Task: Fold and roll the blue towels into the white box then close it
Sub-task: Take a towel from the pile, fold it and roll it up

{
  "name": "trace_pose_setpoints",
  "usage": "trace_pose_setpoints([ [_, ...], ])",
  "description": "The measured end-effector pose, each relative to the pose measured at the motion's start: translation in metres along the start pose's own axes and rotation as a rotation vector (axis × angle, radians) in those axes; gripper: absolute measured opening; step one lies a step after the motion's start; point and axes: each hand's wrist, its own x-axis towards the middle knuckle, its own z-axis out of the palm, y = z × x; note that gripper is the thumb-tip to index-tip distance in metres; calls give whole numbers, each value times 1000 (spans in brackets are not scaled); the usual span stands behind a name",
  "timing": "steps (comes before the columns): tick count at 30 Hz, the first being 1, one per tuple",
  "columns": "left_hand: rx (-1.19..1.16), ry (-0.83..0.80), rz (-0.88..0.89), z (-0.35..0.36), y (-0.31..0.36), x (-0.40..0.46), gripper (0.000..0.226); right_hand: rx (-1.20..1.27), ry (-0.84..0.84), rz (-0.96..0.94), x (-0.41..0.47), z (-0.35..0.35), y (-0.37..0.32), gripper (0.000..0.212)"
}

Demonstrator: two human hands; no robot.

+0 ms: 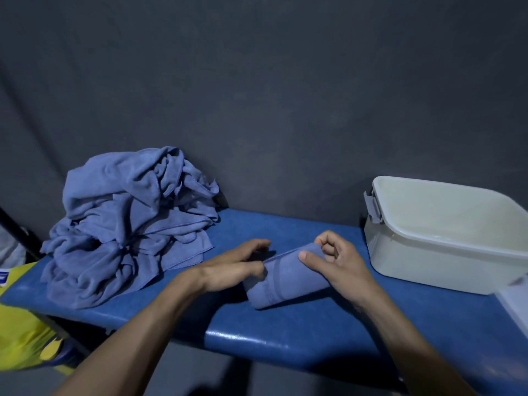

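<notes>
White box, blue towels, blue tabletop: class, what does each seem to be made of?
White open rectangular box: likely matte plastic, with moulded rim and grey clip. Heaped blue towels: soft cloth, perhaps microfibre; limp wrinkles, stitched hems. Blue tabletop: glossy, maybe vinyl; highlights.

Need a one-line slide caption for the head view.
Both hands, left hand and right hand, roll a blue towel on the blue bench, between the towel pile and the open white box.
</notes>
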Motion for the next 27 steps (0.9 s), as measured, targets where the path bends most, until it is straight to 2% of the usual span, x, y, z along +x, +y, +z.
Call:
trace_pose_setpoints([
  [2,-12,-87,78,3,11,-5,79,-4,-38,-77,-5,-3,-8,36],
  [5,81,-144,182,13,28,-10,68,5,-62,-124,-14,-4,-16,35],
  [10,100,-8,268,21,41,-12,30,-8,48,-140,-25,-13,-17,27],
  [17,121,80,355,35,46,-16,26,-228,99,-153,-38,-28,-18,6],
  [19,153,81,387,35,49,-14,28,-347,30,-103,-40,-37,-21,5],
  [23,141,64,411,33,67,-7,27,-613,-181,-79,-47,-66,-41,18],
  [27,141,5,490,31,109,7,22,-694,-332,-97,-48,-85,-74,34],
])
